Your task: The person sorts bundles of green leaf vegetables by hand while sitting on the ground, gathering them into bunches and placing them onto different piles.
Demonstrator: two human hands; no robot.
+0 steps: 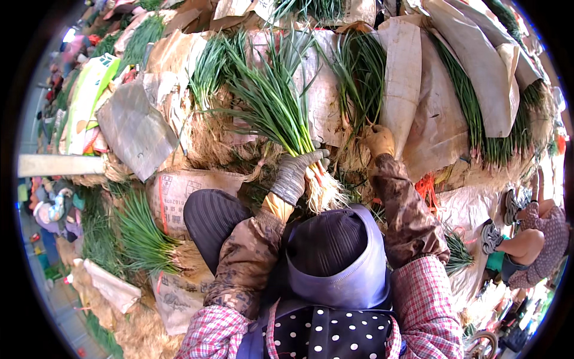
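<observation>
My left hand (297, 176), in a grey glove over a yellowish one, is closed around the lower stalks of a thick bunch of scallions (276, 99). Their green leaves fan away from me toward the far left, and the pale roots (323, 188) hang toward my lap. To the right, my right hand (378, 141) wears a tan glove. Its fingers are curled at the stalk ends of a smaller group of scallions (362, 75) lying on the pile, and seem to pinch a scallion there; the fingertips are partly hidden.
Beyond my hands runs a long heap of scallions, partly under brown paper sheets (438, 113). A grey sheet (136, 128) covers its left part. Another scallion bunch (146, 239) lies on sacking at left. A seated person (538, 239) is at far right.
</observation>
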